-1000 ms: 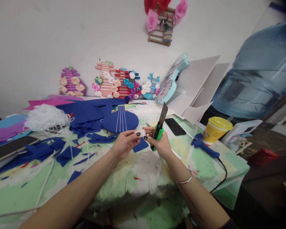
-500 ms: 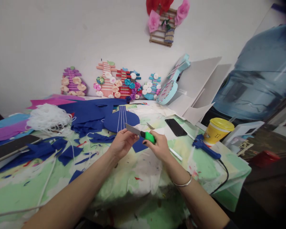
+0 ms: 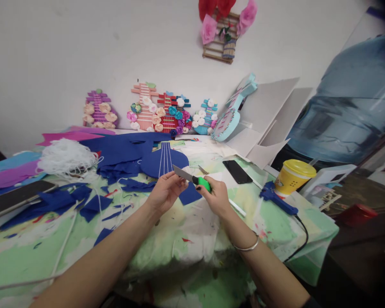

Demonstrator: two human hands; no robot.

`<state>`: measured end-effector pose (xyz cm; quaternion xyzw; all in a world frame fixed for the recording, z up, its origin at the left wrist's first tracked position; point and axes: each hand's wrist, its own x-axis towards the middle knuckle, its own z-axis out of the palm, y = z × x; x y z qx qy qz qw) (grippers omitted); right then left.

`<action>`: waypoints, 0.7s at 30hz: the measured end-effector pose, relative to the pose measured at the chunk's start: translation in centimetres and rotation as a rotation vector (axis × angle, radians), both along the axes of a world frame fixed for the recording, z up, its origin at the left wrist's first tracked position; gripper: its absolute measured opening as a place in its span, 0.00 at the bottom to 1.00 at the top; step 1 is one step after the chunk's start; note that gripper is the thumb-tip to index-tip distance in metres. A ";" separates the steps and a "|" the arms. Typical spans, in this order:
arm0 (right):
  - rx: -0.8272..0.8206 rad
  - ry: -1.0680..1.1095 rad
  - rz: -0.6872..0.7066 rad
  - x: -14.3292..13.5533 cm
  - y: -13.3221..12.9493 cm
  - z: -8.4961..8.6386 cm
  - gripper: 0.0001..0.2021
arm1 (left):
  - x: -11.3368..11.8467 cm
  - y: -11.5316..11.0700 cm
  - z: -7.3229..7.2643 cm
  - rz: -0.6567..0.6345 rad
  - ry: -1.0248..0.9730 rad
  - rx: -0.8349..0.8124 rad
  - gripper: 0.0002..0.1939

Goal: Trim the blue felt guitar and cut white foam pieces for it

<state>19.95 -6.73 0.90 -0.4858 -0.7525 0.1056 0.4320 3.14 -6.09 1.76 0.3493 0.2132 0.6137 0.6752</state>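
In my right hand (image 3: pixel 216 196) is a knife (image 3: pixel 185 174) with a bright green handle, its wide silver blade pointing up and left past the fingers of my left hand. My left hand (image 3: pixel 167 191) is closed in a pinch beside the blade; whatever its fingertips hold is too small to make out. Just behind the hands lies a blue guitar-shaped piece (image 3: pixel 150 161) with white strings running down it. A blue square (image 3: pixel 190 195) rests on the table between my hands.
A hot glue gun (image 3: pixel 276 199), a yellow lidded cup (image 3: pixel 293 177) and a black phone (image 3: pixel 237 171) stand or lie on the right. White yarn (image 3: pixel 66 158) and blue scraps (image 3: pixel 96 207) cover the left. Decorated small guitars (image 3: pixel 144 107) lean along the wall.
The knife has slid slightly to the right, its blade tip drawn back a little across my left fingers. My left hand keeps its pinch in nearly the same spot.
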 end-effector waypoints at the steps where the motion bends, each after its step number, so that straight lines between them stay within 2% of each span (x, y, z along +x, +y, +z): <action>1: 0.000 -0.001 0.000 0.0 0.0 0.0 0.22 | 0.0 0.0 0.0 0.001 -0.001 -0.002 0.05; 21: 0.002 0.000 0.036 0.1 0.1 -0.1 0.23 | 0.0 -0.4 0.3 -0.063 -0.047 0.019 0.05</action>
